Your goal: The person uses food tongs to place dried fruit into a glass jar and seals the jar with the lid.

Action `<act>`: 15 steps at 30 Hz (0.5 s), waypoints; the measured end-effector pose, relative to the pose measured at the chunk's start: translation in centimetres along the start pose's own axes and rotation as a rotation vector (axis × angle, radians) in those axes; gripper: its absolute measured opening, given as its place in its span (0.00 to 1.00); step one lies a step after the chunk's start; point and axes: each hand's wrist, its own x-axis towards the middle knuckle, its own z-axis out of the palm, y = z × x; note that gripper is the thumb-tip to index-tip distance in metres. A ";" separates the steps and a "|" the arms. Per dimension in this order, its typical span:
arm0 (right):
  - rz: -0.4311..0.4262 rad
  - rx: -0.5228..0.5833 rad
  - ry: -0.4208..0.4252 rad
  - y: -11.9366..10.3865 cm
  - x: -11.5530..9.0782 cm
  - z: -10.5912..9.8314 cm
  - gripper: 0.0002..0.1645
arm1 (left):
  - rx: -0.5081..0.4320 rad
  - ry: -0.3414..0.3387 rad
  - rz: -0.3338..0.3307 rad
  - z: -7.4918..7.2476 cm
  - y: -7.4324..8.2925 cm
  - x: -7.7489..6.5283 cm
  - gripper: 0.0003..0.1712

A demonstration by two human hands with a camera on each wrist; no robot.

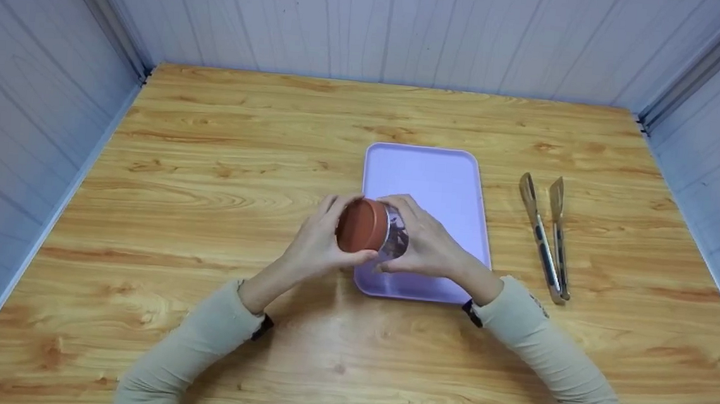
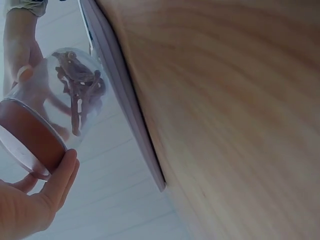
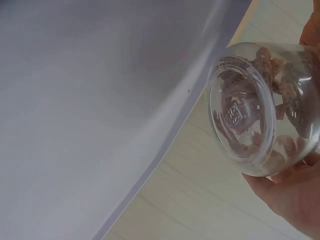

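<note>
A clear jar [image 3: 295,100] with brown dried pieces inside is held tilted above the near left part of a purple tray [image 1: 428,181]. Its reddish-brown lid [image 1: 363,226] faces left, toward my left hand [image 1: 319,240], whose fingers and thumb grip the lid's rim. On the other side my right hand [image 1: 430,238] holds the jar's body, fingers above and thumb below. In the left wrist view the lid sits on the jar's mouth, and the brown pieces [image 2: 80,85] lie toward the bottom end. The right wrist view shows the jar's round base.
Metal tongs [image 1: 544,240] with dark grip sections lie spread on the wooden table [image 1: 222,173], right of the tray. Pale panelled walls [image 1: 360,24] stand at the back and on both sides.
</note>
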 end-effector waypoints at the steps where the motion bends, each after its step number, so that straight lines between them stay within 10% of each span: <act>1: 0.001 0.015 -0.001 0.0 0.0 0.0 0.56 | 0.004 0.001 -0.001 -0.1 0.1 0.0 0.47; 15: -0.059 0.114 -0.006 0.3 -0.2 -0.4 0.53 | 0.086 -0.038 0.060 -2.0 0.6 0.3 0.46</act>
